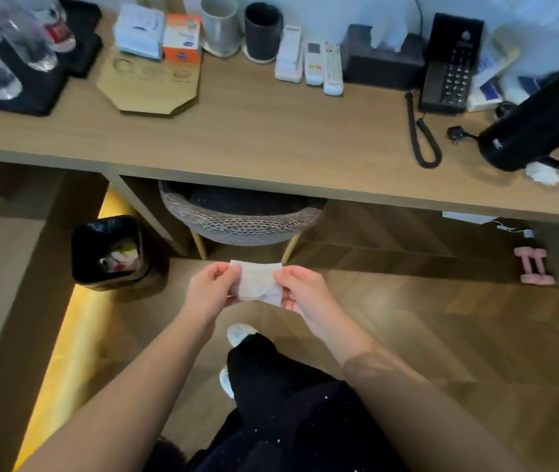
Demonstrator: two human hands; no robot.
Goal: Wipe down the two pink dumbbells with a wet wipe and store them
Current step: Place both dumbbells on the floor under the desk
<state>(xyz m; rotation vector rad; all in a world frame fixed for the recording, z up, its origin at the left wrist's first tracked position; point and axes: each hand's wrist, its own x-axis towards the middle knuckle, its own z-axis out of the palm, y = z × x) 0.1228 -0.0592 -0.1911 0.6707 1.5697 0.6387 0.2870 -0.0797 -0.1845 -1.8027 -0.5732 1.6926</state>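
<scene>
A white wet wipe [257, 281] is stretched between my two hands above the wooden floor, in front of the desk. My left hand [211, 287] pinches its left edge and my right hand [300, 289] pinches its right edge. The two pink dumbbells [534, 265] lie side by side on the floor at the far right, under the desk's edge, well away from both hands.
A long wooden desk [271, 131] carries a black kettle [540, 120], a phone [448, 69], remotes, cups, boxes and water bottles. A woven chair [242, 221] is tucked under it. A black bin [109, 250] holding rubbish stands on the floor at left.
</scene>
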